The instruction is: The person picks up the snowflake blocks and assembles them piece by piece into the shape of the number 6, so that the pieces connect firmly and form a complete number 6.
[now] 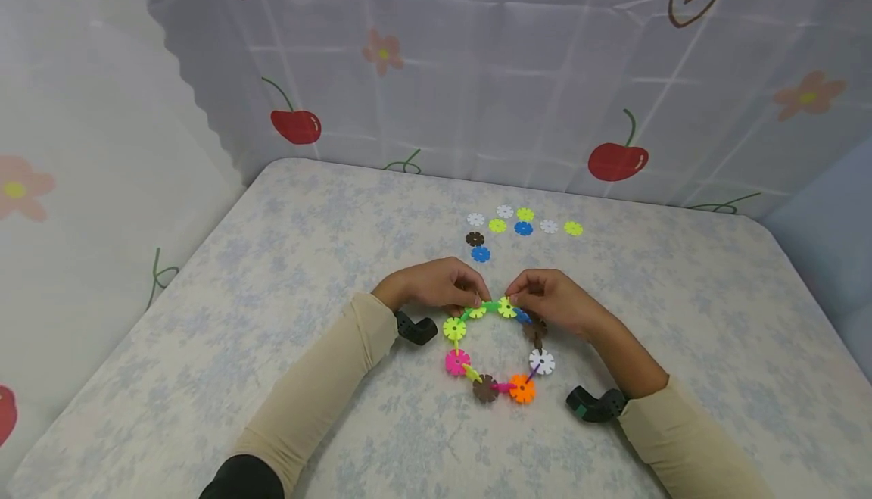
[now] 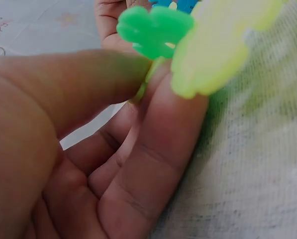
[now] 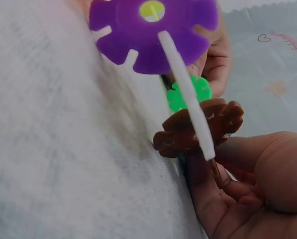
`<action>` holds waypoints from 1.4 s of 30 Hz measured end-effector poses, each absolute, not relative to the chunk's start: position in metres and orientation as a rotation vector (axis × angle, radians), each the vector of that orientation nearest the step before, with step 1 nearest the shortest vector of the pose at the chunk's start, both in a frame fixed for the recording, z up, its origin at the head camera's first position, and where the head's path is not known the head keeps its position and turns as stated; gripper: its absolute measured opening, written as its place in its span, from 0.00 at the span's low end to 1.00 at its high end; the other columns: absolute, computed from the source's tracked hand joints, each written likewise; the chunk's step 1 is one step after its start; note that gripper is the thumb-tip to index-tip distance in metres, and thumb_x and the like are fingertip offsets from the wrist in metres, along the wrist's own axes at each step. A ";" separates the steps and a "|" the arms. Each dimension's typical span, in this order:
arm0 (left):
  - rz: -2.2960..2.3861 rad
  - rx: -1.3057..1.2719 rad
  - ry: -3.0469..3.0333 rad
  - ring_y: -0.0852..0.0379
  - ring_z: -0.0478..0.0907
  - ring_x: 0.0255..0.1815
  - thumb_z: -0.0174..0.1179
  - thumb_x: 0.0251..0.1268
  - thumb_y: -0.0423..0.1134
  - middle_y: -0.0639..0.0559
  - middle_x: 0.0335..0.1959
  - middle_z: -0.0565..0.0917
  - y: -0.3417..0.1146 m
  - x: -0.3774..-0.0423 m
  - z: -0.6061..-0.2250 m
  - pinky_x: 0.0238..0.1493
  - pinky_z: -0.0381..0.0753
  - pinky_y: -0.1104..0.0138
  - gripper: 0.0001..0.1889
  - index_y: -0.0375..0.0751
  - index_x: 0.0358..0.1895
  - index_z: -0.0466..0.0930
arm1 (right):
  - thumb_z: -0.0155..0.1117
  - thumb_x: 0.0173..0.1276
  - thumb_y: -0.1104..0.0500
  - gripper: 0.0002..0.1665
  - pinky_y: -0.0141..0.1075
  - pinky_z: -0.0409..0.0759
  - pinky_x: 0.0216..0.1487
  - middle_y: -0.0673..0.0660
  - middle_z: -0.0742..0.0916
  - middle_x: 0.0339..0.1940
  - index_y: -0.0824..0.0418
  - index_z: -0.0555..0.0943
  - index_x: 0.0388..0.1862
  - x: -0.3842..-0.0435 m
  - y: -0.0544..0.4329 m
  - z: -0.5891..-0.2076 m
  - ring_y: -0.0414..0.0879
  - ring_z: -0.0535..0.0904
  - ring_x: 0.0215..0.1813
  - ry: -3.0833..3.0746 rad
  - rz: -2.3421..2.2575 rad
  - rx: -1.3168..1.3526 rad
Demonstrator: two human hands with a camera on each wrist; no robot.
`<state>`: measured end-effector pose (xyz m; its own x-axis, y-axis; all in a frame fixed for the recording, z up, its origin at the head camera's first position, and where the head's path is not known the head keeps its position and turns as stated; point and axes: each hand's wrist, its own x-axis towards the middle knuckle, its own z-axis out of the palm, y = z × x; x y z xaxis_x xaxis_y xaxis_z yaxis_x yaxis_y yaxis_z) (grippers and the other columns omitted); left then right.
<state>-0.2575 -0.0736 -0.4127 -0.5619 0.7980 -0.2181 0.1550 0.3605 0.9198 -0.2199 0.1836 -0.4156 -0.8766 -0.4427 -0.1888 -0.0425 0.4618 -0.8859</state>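
Note:
Notched plastic discs, slotted into one another, form a colourful ring on the table between the hands. Its near side has a pink disc, an orange disc and a white disc. At the far left of the ring, my left hand pinches a yellow disc between thumb and forefinger, beside a green disc. My right hand pinches the ring at another yellow disc, close to a blue disc. In the right wrist view, a brown disc and a purple disc partly cover its fingertips.
Loose discs lie beyond the hands, among them a dark brown disc, a blue one and several white and yellow ones. A patterned cloth covers the table. A printed curtain hangs along its far edge.

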 end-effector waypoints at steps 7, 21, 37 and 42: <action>1.214 0.778 1.989 0.58 0.77 0.28 0.60 0.75 0.32 0.49 0.31 0.83 -0.072 -0.256 -0.411 0.36 0.81 0.66 0.08 0.37 0.49 0.87 | 0.62 0.75 0.67 0.05 0.36 0.75 0.33 0.58 0.87 0.34 0.68 0.83 0.44 -0.219 0.182 -0.417 0.49 0.77 0.35 2.333 -1.443 -0.416; 1.192 0.778 2.018 0.58 0.76 0.27 0.60 0.75 0.31 0.49 0.30 0.82 -0.071 -0.254 -0.409 0.36 0.81 0.66 0.08 0.36 0.48 0.87 | 0.62 0.75 0.67 0.04 0.35 0.77 0.36 0.57 0.88 0.39 0.67 0.82 0.41 -0.218 0.178 -0.415 0.48 0.77 0.36 2.355 -1.429 -0.440; 1.093 0.775 1.994 0.56 0.79 0.28 0.58 0.76 0.38 0.48 0.28 0.83 -0.091 -0.261 -0.405 0.34 0.81 0.65 0.09 0.40 0.44 0.88 | 0.60 0.79 0.58 0.13 0.40 0.82 0.42 0.60 0.84 0.40 0.64 0.82 0.53 -0.240 0.204 -0.404 0.53 0.79 0.41 2.481 -1.272 -0.327; 1.059 0.749 2.004 0.57 0.76 0.26 0.57 0.77 0.37 0.49 0.27 0.83 -0.098 -0.264 -0.401 0.31 0.78 0.67 0.11 0.40 0.40 0.88 | 0.59 0.79 0.56 0.16 0.40 0.79 0.40 0.62 0.83 0.45 0.62 0.81 0.59 -0.259 0.218 -0.403 0.54 0.77 0.42 2.592 -1.168 -0.299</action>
